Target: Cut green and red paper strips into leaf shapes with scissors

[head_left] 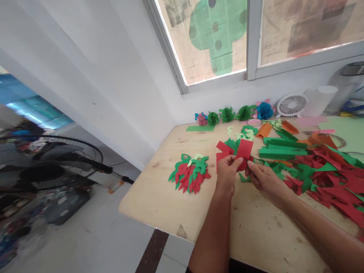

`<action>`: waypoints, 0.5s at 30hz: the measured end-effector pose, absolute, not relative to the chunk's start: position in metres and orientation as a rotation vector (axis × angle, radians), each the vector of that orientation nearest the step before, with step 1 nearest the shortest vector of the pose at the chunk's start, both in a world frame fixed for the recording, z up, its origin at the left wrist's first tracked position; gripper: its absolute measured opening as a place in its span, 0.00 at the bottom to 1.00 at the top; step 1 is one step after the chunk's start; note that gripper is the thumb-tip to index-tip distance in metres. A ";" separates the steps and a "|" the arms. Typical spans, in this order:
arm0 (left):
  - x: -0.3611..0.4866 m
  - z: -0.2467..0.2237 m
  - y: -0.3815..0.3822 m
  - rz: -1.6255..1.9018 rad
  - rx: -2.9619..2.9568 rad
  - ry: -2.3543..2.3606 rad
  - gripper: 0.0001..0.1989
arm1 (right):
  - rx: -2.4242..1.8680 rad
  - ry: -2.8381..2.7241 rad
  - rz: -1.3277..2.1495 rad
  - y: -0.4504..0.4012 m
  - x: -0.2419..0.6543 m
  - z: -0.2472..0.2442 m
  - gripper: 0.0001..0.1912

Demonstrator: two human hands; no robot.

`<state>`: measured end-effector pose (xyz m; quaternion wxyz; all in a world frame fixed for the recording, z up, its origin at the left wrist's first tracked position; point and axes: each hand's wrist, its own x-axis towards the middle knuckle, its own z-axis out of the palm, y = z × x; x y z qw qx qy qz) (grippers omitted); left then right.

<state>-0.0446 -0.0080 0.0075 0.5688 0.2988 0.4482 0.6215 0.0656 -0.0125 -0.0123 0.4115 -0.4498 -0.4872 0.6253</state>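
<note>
A folded-looking piece of red paper [245,149] stands upright in my left hand [226,172], pinched between thumb and fingers. My right hand [259,176] is closed at the lower right edge of that paper. Whether its fingertips grip the paper or a small dark tool there, I cannot tell. Behind my left hand lie more red paper pieces [223,147] and some green ones. To the left, a pile of cut red and green paper shapes [191,175] rests on the wooden table [159,189].
Red paper scraps [338,182] and green paper strips [281,148] spread over the right side. Paper flowers [227,115] line the wall beside a small white fan [292,105]. A green paper strip [200,128] lies at the back. A large black fan [51,167] stands left of the table.
</note>
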 end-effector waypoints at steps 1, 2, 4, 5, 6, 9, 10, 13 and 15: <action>-0.045 0.008 -0.008 1.459 0.702 1.050 0.10 | -1.136 -1.232 1.565 -0.012 0.066 -0.013 0.24; -0.045 0.008 -0.008 1.459 0.702 1.048 0.10 | -1.139 -1.239 1.554 -0.011 0.065 -0.014 0.25; -0.044 0.007 -0.008 1.460 0.700 1.049 0.11 | -1.146 -1.250 1.526 -0.010 0.066 -0.016 0.25; -0.044 0.007 -0.008 1.459 0.698 1.051 0.11 | -1.154 -1.256 1.508 -0.009 0.066 -0.016 0.25; -0.044 0.006 -0.008 1.458 0.696 1.054 0.11 | -1.165 -1.263 1.489 -0.009 0.066 -0.017 0.26; -0.044 0.003 -0.006 1.453 0.696 1.053 0.12 | -1.196 -1.295 1.458 -0.008 0.067 -0.016 0.26; -0.044 0.002 -0.005 1.456 0.694 1.051 0.12 | -1.197 -1.305 1.460 -0.008 0.067 -0.015 0.26; -0.046 -0.002 -0.002 1.473 0.679 1.053 0.12 | -1.183 -1.340 1.488 -0.010 0.066 -0.010 0.26; -0.047 -0.004 -0.001 1.473 0.655 1.066 0.13 | -1.175 -1.365 1.503 -0.011 0.066 -0.007 0.25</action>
